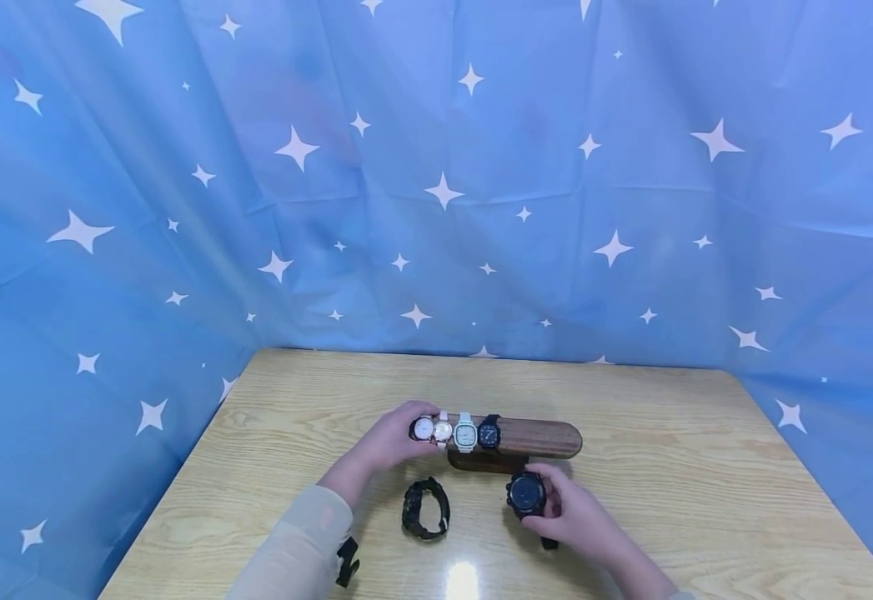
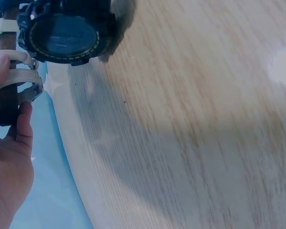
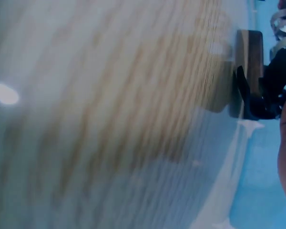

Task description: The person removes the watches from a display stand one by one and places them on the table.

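Observation:
My left hand [image 1: 398, 435] grips the left end of a dark wooden watch stand [image 1: 541, 438], thumb and fingers around the bar beside the outermost watch. Side by side on that bar sit a white-dial watch [image 1: 423, 428], a white-strapped watch [image 1: 443, 431], a pale square watch [image 1: 465, 437] and a black square watch [image 1: 489, 434]. In front of the stand's right half, my right hand [image 1: 569, 507] holds a black round-faced watch [image 1: 526, 492] by its side, strap hanging open. Another black watch [image 2: 64, 36] lies on its side on the table, its strap looped.
The light wooden table [image 1: 691, 467] runs back to a blue curtain [image 1: 436, 250] with white stars. A small black object [image 1: 347, 562] shows beside the left sleeve [image 1: 301, 533]. The stand's base [image 1: 481, 462] sits under the bar. Light glares on the tabletop near the front.

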Demonstrator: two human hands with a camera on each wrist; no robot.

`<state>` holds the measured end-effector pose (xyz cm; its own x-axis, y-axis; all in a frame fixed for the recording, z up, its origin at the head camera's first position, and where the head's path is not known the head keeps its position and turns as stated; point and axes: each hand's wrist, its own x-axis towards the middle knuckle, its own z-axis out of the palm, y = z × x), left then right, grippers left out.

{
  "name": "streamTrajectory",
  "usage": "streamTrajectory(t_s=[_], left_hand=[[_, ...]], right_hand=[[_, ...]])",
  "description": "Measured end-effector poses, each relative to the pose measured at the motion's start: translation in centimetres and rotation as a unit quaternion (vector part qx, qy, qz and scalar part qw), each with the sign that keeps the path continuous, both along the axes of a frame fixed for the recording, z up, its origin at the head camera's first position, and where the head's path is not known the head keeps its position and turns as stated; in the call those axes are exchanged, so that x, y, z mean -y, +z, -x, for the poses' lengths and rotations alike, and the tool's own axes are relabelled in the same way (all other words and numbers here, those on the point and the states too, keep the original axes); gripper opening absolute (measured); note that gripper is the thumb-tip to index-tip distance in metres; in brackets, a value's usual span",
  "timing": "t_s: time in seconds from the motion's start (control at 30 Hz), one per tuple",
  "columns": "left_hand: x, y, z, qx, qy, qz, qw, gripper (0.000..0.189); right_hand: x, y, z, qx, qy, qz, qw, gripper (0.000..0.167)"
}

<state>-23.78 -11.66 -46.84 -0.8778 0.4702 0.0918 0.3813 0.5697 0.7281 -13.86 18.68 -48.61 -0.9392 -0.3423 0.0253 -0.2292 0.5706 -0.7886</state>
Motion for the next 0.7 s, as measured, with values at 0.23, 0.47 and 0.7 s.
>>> streamTrajectory(t_s=[0.23, 0.47, 0.7], left_hand=[[0.0, -0.2, 0.1, -0.005, -0.007, -0.005, 1.0000, 0.057], [0.0, -0.2, 0.1, -0.009, -0.007, 0.002, 0.9999, 0.058], [0.0, -0.2, 0.1, -0.008, -0.006, 0.002, 0.9999, 0.057]], right_hand=[[0.9, -0.1, 0.0, -0.008, 0.023, 0.001, 0.9997, 0.073], [1.8, -0.5, 0.0, -0.004, 0.034, 0.011, 0.9994, 0.073], [2.6, -0.5, 0.1, 0.007, 0.047, 0.011, 0.9988, 0.074]])
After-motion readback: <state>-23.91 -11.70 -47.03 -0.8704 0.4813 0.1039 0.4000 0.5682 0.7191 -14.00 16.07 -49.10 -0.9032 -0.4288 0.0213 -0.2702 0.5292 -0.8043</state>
